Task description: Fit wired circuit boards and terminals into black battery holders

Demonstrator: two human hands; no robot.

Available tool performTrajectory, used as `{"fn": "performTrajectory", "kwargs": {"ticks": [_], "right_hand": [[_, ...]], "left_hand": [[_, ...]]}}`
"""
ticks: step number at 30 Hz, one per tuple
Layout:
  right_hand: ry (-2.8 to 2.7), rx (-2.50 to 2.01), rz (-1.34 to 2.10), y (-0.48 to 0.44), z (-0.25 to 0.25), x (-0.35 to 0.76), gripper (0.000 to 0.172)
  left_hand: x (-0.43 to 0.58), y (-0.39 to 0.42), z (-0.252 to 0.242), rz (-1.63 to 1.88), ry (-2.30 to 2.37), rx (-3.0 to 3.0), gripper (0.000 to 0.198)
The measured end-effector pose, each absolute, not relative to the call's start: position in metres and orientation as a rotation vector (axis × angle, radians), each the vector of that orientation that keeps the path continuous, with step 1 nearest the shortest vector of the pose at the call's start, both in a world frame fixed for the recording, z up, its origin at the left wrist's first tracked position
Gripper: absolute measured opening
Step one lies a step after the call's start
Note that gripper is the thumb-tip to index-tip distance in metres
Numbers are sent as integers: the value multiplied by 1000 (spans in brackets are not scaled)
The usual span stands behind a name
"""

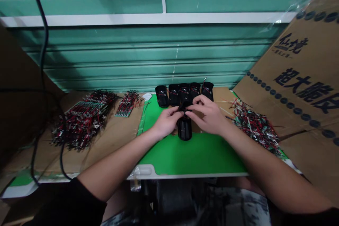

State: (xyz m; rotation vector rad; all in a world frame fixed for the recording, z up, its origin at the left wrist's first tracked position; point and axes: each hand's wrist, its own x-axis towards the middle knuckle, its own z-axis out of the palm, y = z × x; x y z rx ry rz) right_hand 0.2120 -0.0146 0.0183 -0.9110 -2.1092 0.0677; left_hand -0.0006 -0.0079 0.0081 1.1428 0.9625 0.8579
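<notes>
A glossy black rounded casing (184, 129) lies on the green board in front of me, its open end pointing away. My left hand (168, 120) pinches the casing's upper end from the left, thumb and fingers closed. From the right, my right hand (205, 114) reaches to the same end, fingertips pinched together. A bit of red wire shows between the fingertips, but what exactly the right hand grips is too small to make out. Just beyond my hands stands a row of several similar black casings (161, 96), some with thin wires sticking out.
On cardboard at the left lie a large pile of wired circuit boards (79, 123) and a smaller bundle (124, 107). A heap of red and black wired parts (255, 129) sits at the right. Cardboard walls (304, 77) flank the green board (196, 155); a black cable (43, 42) hangs left.
</notes>
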Motion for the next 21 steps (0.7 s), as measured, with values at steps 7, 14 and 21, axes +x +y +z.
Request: {"fn": "performTrajectory", "kwargs": {"ticks": [7, 14, 21], "right_hand": [[-2300, -1097, 324, -26, 16, 210, 91], [-2310, -1170, 447, -27, 16, 211, 122], [-2290, -1140, 448, -26, 15, 210, 115]], "left_hand": [[1, -9, 13, 978, 935, 1057, 43], [0, -8, 15, 939, 886, 974, 45], [-13, 2, 16, 967, 1094, 1398, 35]]}}
